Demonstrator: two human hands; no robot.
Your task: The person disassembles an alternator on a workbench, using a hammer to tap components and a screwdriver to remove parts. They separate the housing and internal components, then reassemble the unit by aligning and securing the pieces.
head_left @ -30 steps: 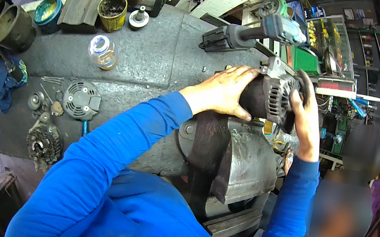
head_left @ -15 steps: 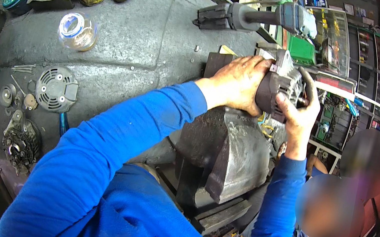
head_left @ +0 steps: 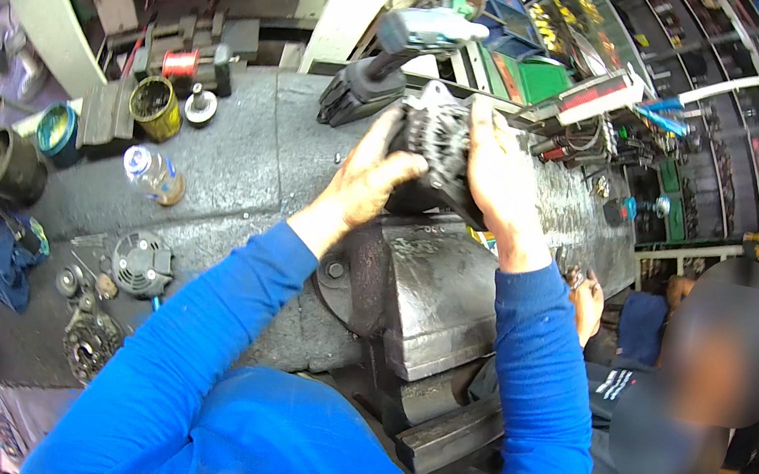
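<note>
An alternator (head_left: 439, 141) with a finned metal housing and dark parts is held up between both my hands, over the bench vise (head_left: 435, 298). My left hand (head_left: 363, 188) grips its left side, thumb on the near face. Flat along the right side lies my right hand (head_left: 502, 177), fingers pointing away from me and pressed on the housing. The alternator hides part of the fingers, and I cannot tell whether it touches the vise. Just beyond it, at the left, a cordless impact wrench (head_left: 391, 56) stands on its battery.
On the bench's left lie a round slotted cover (head_left: 141, 264) and an opened alternator half (head_left: 90, 340). Farther back are a clear jar (head_left: 154, 175), a yellow can (head_left: 154, 108) and a blue tub (head_left: 60, 132). Another person's hand (head_left: 584, 304) is close to my right forearm.
The view has swung round, showing more of the far bench. My left hand has gone from over the alternator to its left side; the alternator is turned with its finned side toward me.
</note>
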